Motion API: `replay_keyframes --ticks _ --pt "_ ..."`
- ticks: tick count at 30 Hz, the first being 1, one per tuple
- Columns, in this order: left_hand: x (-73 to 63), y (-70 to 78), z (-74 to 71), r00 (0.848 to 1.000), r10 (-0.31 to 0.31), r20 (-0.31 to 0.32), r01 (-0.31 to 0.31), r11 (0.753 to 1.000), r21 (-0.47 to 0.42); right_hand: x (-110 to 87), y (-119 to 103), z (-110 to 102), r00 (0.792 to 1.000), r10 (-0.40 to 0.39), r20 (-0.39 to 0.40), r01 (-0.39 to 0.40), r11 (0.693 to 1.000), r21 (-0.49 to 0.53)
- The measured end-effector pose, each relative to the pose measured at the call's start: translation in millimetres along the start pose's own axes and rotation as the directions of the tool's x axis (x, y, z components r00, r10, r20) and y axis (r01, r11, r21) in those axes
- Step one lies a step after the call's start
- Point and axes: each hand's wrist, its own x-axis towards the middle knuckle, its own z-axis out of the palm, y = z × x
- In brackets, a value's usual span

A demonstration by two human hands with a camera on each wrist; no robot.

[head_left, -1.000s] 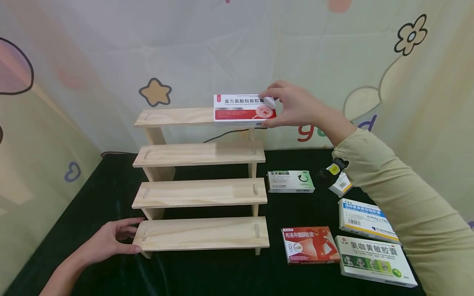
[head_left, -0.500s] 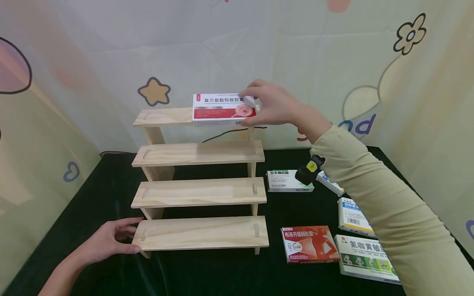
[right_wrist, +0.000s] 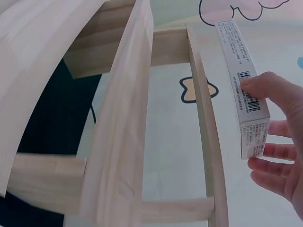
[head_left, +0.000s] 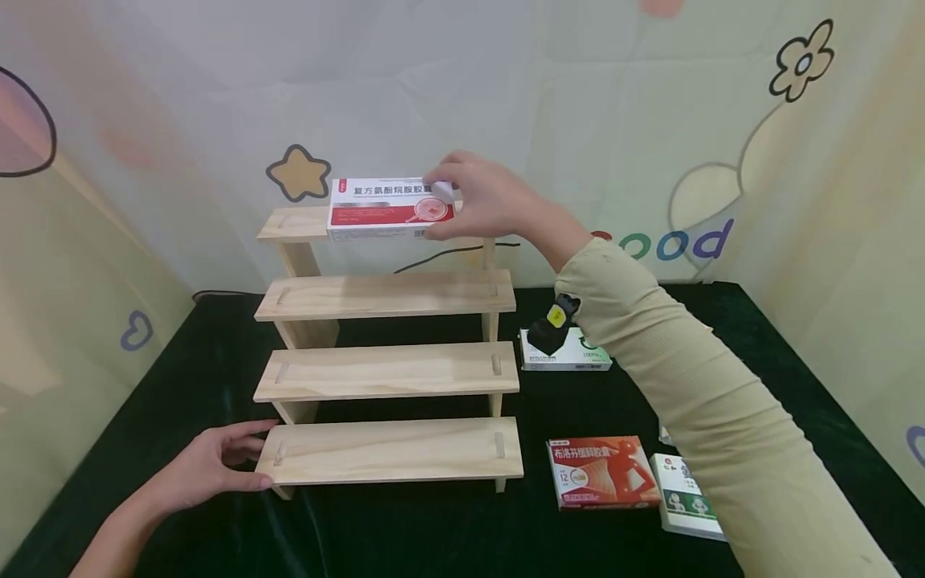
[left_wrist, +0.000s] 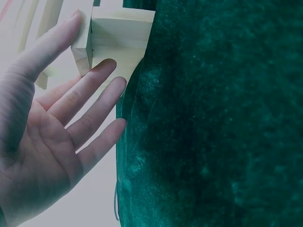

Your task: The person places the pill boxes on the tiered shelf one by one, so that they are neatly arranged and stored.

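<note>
A four-step light wooden display rack (head_left: 390, 297) stands on a dark green cloth. My left hand (head_left: 205, 470) is at the left end of its lowest step; in the left wrist view, thumb and forefinger pinch the board's end (left_wrist: 83, 54) while the other fingers stretch out loosely. My right hand (head_left: 491, 201) grips a white and red medicine box (head_left: 386, 210) by its right end, thumb on the lower side and fingers at the top and back. In the right wrist view, the box (right_wrist: 244, 80) is held above the top board (right_wrist: 206, 123), with a gap between them.
Right of the rack lie a white and green medicine box (head_left: 571, 353), a red one (head_left: 603, 472) and a white one with green pictures (head_left: 690, 498), partly under the right sleeve (head_left: 694, 409). A printed curtain (head_left: 578, 120) hangs behind. A thin cable (head_left: 433, 262) runs behind the rack.
My right hand has moved left along the top step with the medicine box, from its right end towards its middle. The right sleeve now covers more boxes. My left hand has stayed put.
</note>
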Motion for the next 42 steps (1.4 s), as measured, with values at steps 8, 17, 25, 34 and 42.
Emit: replay_keyframes --ticks 8,17,25,34,42 --pt "-2.6 1.8 1.1 1.000 -0.006 -0.007 0.006 1.000 0.004 14.3 -13 7 1.000 -0.015 0.017 0.015 1.000 -0.003" --pt "-6.4 3.2 1.1 1.000 -0.013 -0.007 0.013 1.000 -0.010 27.3 -29 18 0.999 -0.023 0.032 0.023 1.000 -0.011" --pt "-8.1 4.6 2.1 1.000 -0.011 -0.016 0.011 1.000 0.000 37.1 -40 28 0.999 -0.032 0.037 0.033 0.999 -0.020" --pt "-8.3 6.1 3.9 1.000 -0.003 -0.009 0.003 1.000 -0.025 43.3 -45 36 0.999 -0.009 0.033 0.010 0.999 -0.033" --pt "-0.9 5.8 9.8 1.000 0.012 -0.021 -0.012 1.000 -0.017 49.1 -42 45 1.000 0.003 0.021 -0.002 0.998 -0.060"
